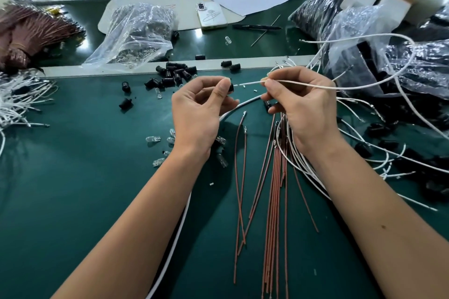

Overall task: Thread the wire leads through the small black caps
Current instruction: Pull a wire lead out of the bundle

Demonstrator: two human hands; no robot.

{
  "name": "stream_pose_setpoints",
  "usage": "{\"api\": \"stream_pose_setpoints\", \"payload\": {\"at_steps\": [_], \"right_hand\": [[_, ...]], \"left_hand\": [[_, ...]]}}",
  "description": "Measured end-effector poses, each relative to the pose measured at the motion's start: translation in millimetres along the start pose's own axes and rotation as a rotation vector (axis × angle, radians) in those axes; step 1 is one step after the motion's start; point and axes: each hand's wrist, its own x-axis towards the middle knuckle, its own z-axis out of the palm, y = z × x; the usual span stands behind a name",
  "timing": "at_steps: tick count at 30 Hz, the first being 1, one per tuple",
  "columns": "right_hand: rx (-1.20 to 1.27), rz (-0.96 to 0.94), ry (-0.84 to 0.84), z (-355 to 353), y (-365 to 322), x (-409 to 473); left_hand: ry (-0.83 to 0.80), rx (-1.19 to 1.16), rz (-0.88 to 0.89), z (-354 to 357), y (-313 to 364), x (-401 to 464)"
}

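My left hand [201, 107] pinches a small black cap [230, 87] between thumb and fingertips above the green mat. My right hand [301, 102] pinches a white wire lead [252, 83] just behind its tip, and the tip points at the cap, a short gap away. That white wire runs on to the right past my hand. A second white wire [243, 104] curves below my hands and down under my left forearm. A loose pile of black caps [175, 74] lies just beyond my left hand.
Red-brown wires [274, 189] lie between my forearms. Small clear bulbs [155, 139] are scattered near my left wrist. White wire bundles [17, 99] lie at the left, tangled white wires and plastic bags [379, 56] at the right. A phone [210, 16] and pen [257, 27] lie farther back.
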Motion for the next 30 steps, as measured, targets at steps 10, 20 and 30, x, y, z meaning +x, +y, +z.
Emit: {"api": "stream_pose_setpoints", "payload": {"at_steps": [10, 20, 30], "right_hand": [[0.038, 0.028, 0.009, -1.7, 0.3, 0.0], [0.113, 0.065, 0.023, -3.1, -1.8, -1.1], [0.094, 0.052, 0.02, -0.4, -1.5, -3.4]], "left_hand": [[0.011, -0.155, -0.075, -8.9, -0.6, -7.2], [-0.059, -0.195, -0.044, -5.2, -3.1, -7.1], [-0.131, -0.32, -0.136, -2.5, -0.1, -9.3]]}}
